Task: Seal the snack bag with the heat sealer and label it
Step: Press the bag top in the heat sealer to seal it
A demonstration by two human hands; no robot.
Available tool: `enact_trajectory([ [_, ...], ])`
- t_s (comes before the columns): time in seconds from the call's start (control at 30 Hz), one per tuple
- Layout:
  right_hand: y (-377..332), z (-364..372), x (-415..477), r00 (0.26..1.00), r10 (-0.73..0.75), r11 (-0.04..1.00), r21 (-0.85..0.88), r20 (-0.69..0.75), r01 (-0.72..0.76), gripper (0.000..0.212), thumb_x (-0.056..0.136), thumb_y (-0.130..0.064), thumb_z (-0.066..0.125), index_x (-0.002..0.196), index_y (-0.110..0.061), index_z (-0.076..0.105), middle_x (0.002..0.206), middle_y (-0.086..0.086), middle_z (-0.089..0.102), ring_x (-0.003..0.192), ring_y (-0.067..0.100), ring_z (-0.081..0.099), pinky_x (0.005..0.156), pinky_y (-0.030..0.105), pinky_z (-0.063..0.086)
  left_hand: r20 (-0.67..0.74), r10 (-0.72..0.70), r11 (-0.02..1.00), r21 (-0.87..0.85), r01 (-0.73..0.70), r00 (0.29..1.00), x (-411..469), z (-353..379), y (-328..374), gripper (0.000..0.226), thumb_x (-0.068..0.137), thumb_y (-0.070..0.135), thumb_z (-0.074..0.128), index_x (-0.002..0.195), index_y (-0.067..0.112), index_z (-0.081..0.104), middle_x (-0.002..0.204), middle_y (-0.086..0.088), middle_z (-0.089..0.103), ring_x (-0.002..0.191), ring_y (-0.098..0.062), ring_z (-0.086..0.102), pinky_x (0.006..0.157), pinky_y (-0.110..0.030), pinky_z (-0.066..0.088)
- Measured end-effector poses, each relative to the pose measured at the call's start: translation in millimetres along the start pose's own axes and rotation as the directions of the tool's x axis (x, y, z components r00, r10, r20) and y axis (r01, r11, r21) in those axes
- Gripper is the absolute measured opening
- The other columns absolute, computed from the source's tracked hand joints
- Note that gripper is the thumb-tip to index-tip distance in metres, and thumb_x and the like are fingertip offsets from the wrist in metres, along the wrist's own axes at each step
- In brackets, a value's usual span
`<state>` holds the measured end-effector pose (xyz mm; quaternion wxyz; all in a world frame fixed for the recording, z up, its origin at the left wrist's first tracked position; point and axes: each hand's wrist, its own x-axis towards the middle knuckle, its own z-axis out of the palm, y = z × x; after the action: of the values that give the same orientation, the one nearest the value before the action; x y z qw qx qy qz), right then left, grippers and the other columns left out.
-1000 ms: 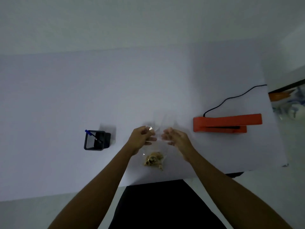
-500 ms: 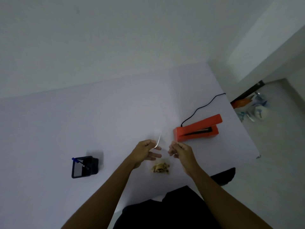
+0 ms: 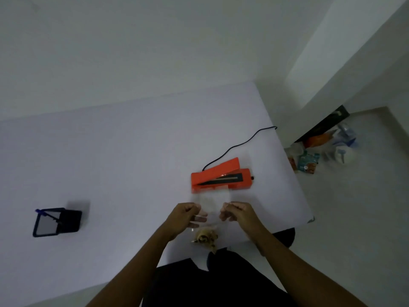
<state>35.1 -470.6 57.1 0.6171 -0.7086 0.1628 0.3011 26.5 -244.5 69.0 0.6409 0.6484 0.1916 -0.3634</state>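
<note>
**Bag mouth has reached the sealer's front edge**

Half a second on, the snack bag (image 3: 212,204) no longer stands edge-on between the hands, short of the machine. It is spread flat and has been carried forward, so its open top edge now overlaps the near front of the heat sealer (image 3: 219,176).

The left hand (image 3: 184,218) pinches the bag's left side and the right hand (image 3: 238,214) pinches its right side. The fingers (image 3: 199,219) are curled in and clamped on the clear film. The snacks (image 3: 205,238) are bunched at the bottom end, near the person's body, just over the near edge of the surface (image 3: 110,173).

The bag's long axis runs away from the person, mouth first. The sealer lies across that line, its long axis running left to right and slanting away toward the right. Its lid is raised, and the dark sealing strip (image 3: 223,180) shows just beyond the bag's top edge. The mouth probably needs only a short push forward to lie on the strip. It would also need a slight turn to match the slant, or the seal could run crooked.

The right hand is the nearer one to the lid's free end, so it looks better placed to press the lid down. For labelling, a pen (image 3: 44,213) sits in a holder (image 3: 57,222) well apart to the left.
</note>
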Motion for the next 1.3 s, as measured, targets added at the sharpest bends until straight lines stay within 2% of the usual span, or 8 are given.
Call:
enact_trajectory([
  [0.2,-4.8,-41.6,15.1,0.999,0.026,0.999,-0.023,-0.048,-0.028,0.030,0.098,-0.023,0.058,0.087,0.000,0.074,0.083,0.013,0.077,0.072,0.019,0.070,0.071,0.031,0.047,-0.124,0.001,0.998,-0.057,-0.008,0.992,25.0,48.6,14.9,0.034,0.103,0.024,0.043,0.101,0.001,0.068,0.101,-0.010,0.076,0.089,-0.027,0.074,0.078,-0.041,0.057],
  [0.37,-11.2,-46.4,29.0,0.993,0.095,0.995,0.002,-0.064,-0.095,0.027,0.095,-0.028,0.061,0.088,-0.005,0.074,0.084,0.012,0.078,0.071,0.018,0.069,0.068,0.030,0.046,-0.212,-0.064,0.987,-0.160,0.030,0.975,42.0,60.8,18.0,0.030,0.102,0.018,0.043,0.105,0.001,0.067,0.101,-0.015,0.075,0.087,-0.032,0.074,0.080,-0.045,0.057],
  [0.57,-14.6,-42.5,36.9,0.990,0.121,0.992,0.039,-0.069,-0.118,0.024,0.094,-0.022,0.063,0.093,0.000,0.073,0.091,0.021,0.075,0.063,0.015,0.067,0.062,0.027,0.044,-0.242,-0.125,0.958,-0.283,0.054,0.962,51.5,59.1,10.4,0.030,0.100,0.025,0.049,0.108,0.002,0.067,0.098,-0.015,0.076,0.089,-0.033,0.074,0.084,-0.048,0.058],
  [0.77,-11.9,-41.1,39.2,0.982,0.169,0.984,0.069,-0.083,-0.164,0.022,0.093,-0.021,0.063,0.093,-0.001,0.073,0.085,0.017,0.075,0.062,0.017,0.066,0.064,0.029,0.043,-0.257,-0.130,0.944,-0.329,0.040,0.958,53.7,63.8,9.2,0.028,0.099,0.031,0.053,0.105,0.008,0.068,0.098,-0.015,0.076,0.091,-0.033,0.073,0.084,-0.047,0.059],
  [1.0,-11.2,-41.7,40.5,0.986,0.145,0.989,0.043,-0.079,-0.142,0.022,0.094,-0.023,0.062,0.093,-0.003,0.073,0.089,0.019,0.076,0.061,0.013,0.067,0.063,0.026,0.045,-0.298,-0.135,0.943,-0.332,0.030,0.945,54.7,68.9,5.4,0.024,0.101,0.020,0.048,0.103,0.007,0.068,0.100,-0.016,0.075,0.090,-0.031,0.073,0.081,-0.045,0.060],
  [1.3,-7.3,-40.7,42.4,0.979,0.183,0.982,0.060,-0.091,-0.178,0.025,0.095,-0.028,0.062,0.092,-0.006,0.073,0.085,0.012,0.076,0.061,0.013,0.068,0.065,0.029,0.043,-0.315,-0.169,0.902,-0.432,0.018,0.934,55.0,76.7,0.0,0.026,0.100,0.025,0.051,0.105,0.004,0.067,0.100,-0.014,0.075,0.090,-0.028,0.074,0.076,-0.041,0.059],
])
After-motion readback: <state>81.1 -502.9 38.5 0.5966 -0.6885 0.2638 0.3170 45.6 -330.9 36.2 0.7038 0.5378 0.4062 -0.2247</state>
